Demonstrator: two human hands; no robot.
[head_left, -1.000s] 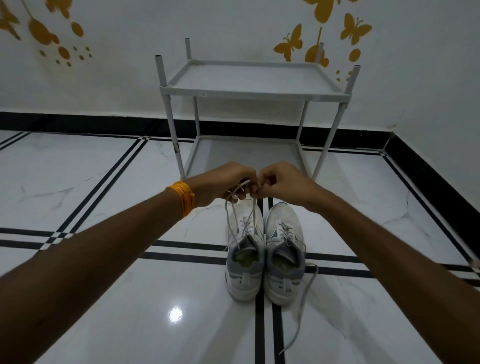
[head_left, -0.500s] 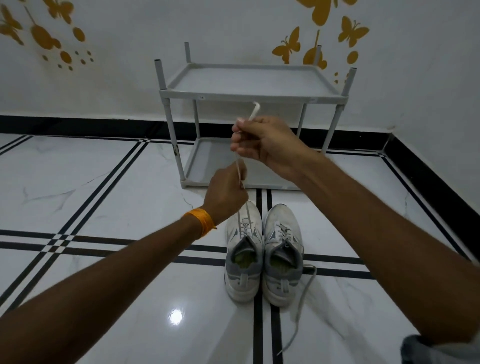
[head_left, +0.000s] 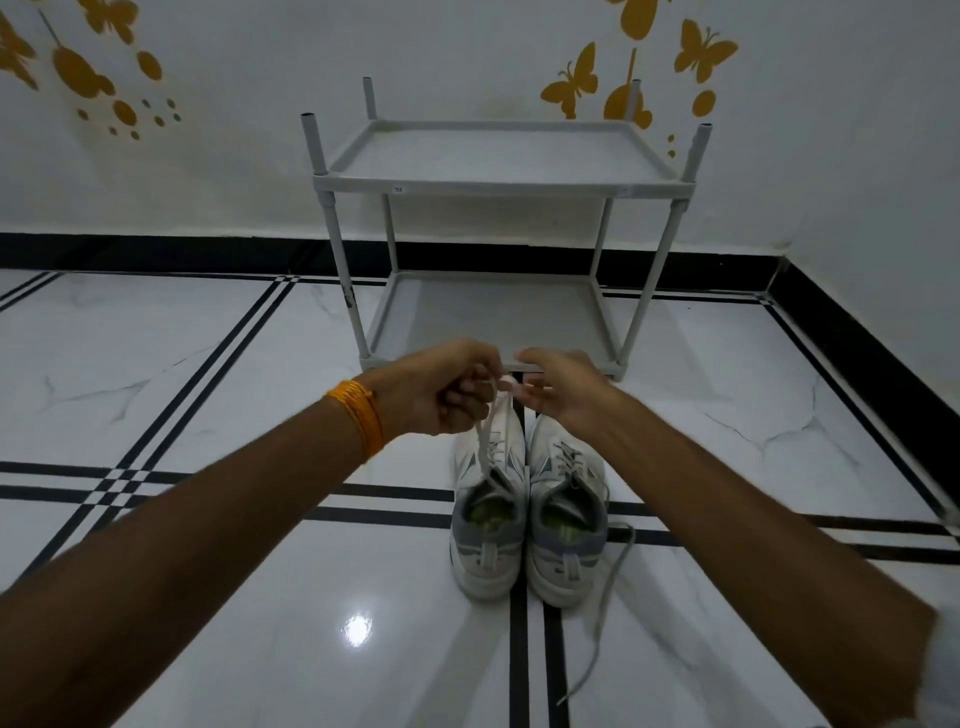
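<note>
Holding the flat white shoelace (head_left: 483, 441) of the left white-and-grey sneaker (head_left: 485, 566).
My left hand (head_left: 441, 389) grips it above the toe; my right hand (head_left: 558, 389) hangs just beside, fingers loosely spread.

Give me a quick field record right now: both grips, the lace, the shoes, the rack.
left grip: fingers curled round the white lace, holding it up from the left shoe
right grip: fingers loosely extended beside the lace's top end; contact cannot be told
right shoe: close beside the left shoe; its loose lace trails on the floor
rack: grey, two shelves, behind the shoes by the wall
wristband: orange, on the left wrist
</note>
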